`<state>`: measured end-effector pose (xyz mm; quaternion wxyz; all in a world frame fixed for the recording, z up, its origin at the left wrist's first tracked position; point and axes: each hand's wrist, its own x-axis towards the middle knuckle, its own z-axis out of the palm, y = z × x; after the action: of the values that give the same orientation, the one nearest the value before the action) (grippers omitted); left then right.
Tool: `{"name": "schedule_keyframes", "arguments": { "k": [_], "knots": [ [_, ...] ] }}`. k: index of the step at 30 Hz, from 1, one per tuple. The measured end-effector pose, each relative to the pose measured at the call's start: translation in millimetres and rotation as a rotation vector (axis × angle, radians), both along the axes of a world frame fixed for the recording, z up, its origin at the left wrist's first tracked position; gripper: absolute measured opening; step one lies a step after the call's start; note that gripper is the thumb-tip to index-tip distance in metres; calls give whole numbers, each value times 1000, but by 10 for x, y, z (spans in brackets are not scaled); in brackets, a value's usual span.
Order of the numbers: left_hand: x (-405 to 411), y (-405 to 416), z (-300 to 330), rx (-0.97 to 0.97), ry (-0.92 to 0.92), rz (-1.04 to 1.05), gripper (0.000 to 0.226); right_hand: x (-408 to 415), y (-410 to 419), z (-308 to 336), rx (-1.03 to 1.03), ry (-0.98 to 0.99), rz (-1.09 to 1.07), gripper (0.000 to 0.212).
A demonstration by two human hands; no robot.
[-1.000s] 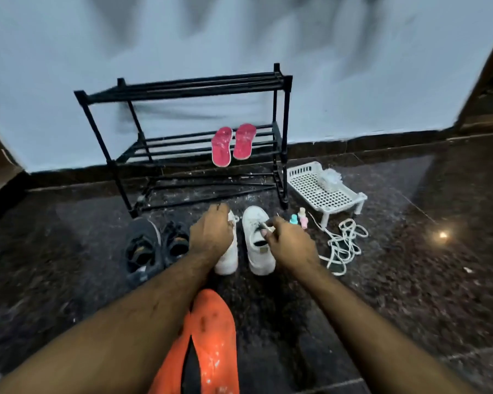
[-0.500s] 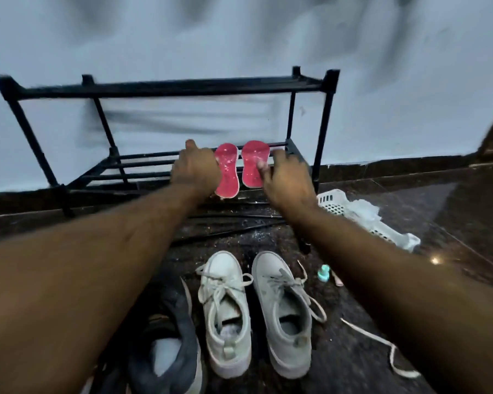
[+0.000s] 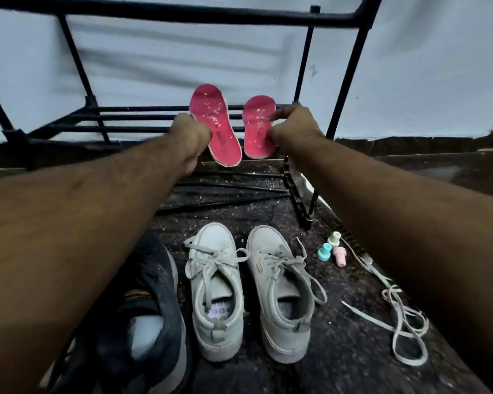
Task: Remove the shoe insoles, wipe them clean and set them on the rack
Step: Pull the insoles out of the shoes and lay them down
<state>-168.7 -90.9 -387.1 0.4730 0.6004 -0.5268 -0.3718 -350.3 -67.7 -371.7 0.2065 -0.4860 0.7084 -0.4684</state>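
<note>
Dark shoe: far L on floor, partly under L forearm.
Rack: black metal, vs pale wall; mid shelf bars carry both insoles.
L hand: fingers curled on L edge of L insole, gripping it; that insole is tilted, heel end hanging past front bar.
White shoes: pair side by side on floor below rack, laced, openings toward camera.
R insole: pink, just beside L insole, lying on shelf bars.
R hand: thumb + fingers pinch R edge of R insole.
Small plugs: 3 pastel bits, floor R of shoes.
Loose lace: white, tangled, far R on floor.
</note>
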Motion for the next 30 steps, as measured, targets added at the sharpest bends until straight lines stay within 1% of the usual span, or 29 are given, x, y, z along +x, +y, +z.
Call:
{"name": "schedule_keyframes", "arguments": {
  "k": [2,4,6,8,11,14,17,19,22,26,30],
  "knots": [
    [51,293,83,-41,66,-34,25,1,224,60,-40,-97,-6,28],
    [144,654,132,-65,129,-80,33,-42,497,15,-59,-207,-15,32],
    [220,1033,74,-39,192,-143,36,-118,877,-74,-69,-323,-43,37],
    [194,1516,-29,38,219,-160,33,-206,1371,-124,-56,-365,-42,40],
    [41,2300,-217,126,253,-155,22,-227,2221,-210,-90,-344,-19,39],
    [-142,3098,-461,246,256,-237,24,-200,3047,-382,-103,-326,-23,44],
    [-254,3703,-702,347,217,-287,25,-190,3790,-666,-48,-260,-9,47],
    [-275,4078,-818,371,174,-319,26,-176,4216,-836,15,-197,25,49],
    [-288,4466,-945,363,91,-360,24,-194,4625,-1074,119,-101,54,52],
    [-325,4727,-1048,350,-13,-307,24,-193,4868,-1245,261,-50,76,49],
    [-298,4973,-1207,375,-22,-299,24,-193,4952,-1270,355,12,135,47]
  ]
}}
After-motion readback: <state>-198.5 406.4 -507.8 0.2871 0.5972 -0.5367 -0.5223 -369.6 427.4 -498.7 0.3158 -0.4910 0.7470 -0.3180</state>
